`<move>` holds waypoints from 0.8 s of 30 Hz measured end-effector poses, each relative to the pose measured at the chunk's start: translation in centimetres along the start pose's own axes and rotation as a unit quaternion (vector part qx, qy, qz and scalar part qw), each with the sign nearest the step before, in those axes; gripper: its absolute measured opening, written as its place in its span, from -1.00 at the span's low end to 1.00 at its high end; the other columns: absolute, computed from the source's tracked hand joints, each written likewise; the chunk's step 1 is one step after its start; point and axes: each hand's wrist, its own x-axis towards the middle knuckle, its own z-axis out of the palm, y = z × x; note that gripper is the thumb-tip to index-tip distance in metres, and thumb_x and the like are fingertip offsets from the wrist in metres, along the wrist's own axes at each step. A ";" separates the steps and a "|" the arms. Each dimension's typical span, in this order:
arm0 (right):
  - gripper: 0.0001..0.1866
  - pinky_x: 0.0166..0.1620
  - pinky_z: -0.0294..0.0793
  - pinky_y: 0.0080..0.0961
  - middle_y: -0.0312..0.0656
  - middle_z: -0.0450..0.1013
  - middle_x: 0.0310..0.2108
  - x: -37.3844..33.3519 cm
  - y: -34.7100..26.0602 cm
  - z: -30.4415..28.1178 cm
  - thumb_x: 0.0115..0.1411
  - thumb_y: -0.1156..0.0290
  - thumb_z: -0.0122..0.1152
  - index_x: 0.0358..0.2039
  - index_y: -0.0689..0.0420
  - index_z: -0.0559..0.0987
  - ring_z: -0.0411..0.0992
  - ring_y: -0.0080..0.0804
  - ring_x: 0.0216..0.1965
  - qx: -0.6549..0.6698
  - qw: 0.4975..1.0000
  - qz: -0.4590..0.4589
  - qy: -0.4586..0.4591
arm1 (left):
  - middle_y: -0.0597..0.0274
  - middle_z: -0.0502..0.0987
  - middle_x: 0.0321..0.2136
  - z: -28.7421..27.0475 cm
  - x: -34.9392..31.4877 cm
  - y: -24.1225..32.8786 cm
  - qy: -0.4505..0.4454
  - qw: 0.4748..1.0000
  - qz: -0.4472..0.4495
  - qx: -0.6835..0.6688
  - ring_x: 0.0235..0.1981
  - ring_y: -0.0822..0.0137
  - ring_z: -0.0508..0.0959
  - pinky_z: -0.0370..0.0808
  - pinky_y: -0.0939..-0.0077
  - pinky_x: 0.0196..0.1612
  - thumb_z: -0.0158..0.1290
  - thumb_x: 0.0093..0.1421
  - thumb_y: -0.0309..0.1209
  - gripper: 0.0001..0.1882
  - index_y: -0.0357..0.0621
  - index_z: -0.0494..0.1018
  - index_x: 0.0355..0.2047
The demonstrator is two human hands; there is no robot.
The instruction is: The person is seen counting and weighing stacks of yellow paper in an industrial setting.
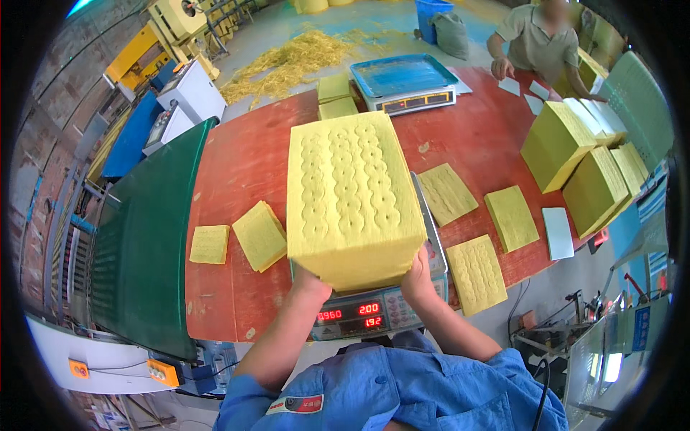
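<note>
A thick stack of yellow embossed paper sheets (pixel 351 194) rests on a digital weighing scale (pixel 374 312) at the near edge of the red table (pixel 244 165). My left hand (pixel 310 281) grips the stack's near left corner. My right hand (pixel 418 276) grips its near right corner. The scale's platform is mostly hidden under the stack; only its front panel with red digits shows.
Loose yellow sheets (pixel 474 273) and small piles (pixel 260 235) lie around the scale. Tall yellow stacks (pixel 575 154) stand at the right, where another person (pixel 535 39) works. A second scale with a blue tray (pixel 406 82) sits at the far side. A green conveyor (pixel 144 237) runs along the left.
</note>
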 end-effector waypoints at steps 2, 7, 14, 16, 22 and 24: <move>-0.45 0.35 0.02 -0.42 0.02 0.18 0.31 -1.4 0.1 -0.8 0.48 0.22 -0.29 0.32 0.34 0.17 0.10 -0.27 0.35 0.011 1.000 -0.013 -0.001 | 0.19 0.36 0.19 0.0 -1.4 -0.7 -0.025 0.999 -0.002 -0.023 0.16 0.29 0.41 0.39 0.27 0.18 -0.13 0.39 -0.08 -0.45 -0.06 0.20 0.28; -0.50 0.33 0.07 -0.40 0.06 0.23 0.26 -3.2 -0.2 -3.3 0.43 0.32 -0.16 0.29 0.33 0.21 0.16 -0.20 0.32 -0.033 0.998 -0.059 0.004 | 0.13 0.36 0.22 2.9 -2.2 -1.1 -0.053 0.997 -0.050 -0.025 0.20 0.23 0.39 0.32 0.27 0.25 -0.27 0.41 0.06 -0.36 -0.13 0.20 0.29; -0.49 -0.11 0.50 -0.26 0.08 0.51 -0.16 -6.2 -0.7 -6.8 0.32 0.16 0.10 0.13 0.25 0.33 0.54 -0.10 -0.17 -0.172 0.980 0.100 -0.011 | 0.11 0.38 0.19 4.2 -2.5 3.0 -0.156 0.976 -0.148 0.042 0.18 0.22 0.41 0.32 0.28 0.25 -0.29 0.41 0.08 -0.34 -0.17 0.22 0.27; -0.47 -0.17 0.48 -0.40 -0.06 0.52 -0.23 -6.7 -0.8 -7.1 0.36 0.12 0.07 0.18 0.22 0.30 0.50 -0.44 -0.23 -0.167 0.972 0.160 -0.053 | 0.10 0.39 0.19 7.6 -1.3 3.4 -0.172 0.971 -0.155 0.065 0.17 0.22 0.42 0.32 0.29 0.25 -0.30 0.41 0.09 -0.33 -0.18 0.22 0.27; -0.40 -0.03 0.44 -0.42 -0.15 0.46 -0.07 -7.2 2.4 -6.5 0.38 0.07 0.03 0.28 0.15 0.21 0.42 -0.48 -0.06 0.007 0.987 0.155 -0.033 | 0.09 0.41 0.17 7.1 -0.4 9.7 -0.178 0.968 -0.122 0.131 0.16 0.21 0.43 0.32 0.30 0.25 -0.32 0.41 0.11 -0.31 -0.22 0.24 0.26; -0.37 0.00 0.45 -0.41 -0.15 0.43 -0.04 -7.3 2.9 -5.9 0.37 0.11 0.08 0.33 0.10 0.18 0.42 -0.45 -0.05 0.056 0.985 0.164 -0.016 | 0.08 0.42 0.16 7.0 -1.1 10.5 -0.164 0.969 -0.109 0.149 0.15 0.21 0.44 0.32 0.30 0.25 -0.33 0.41 0.12 -0.30 -0.23 0.24 0.26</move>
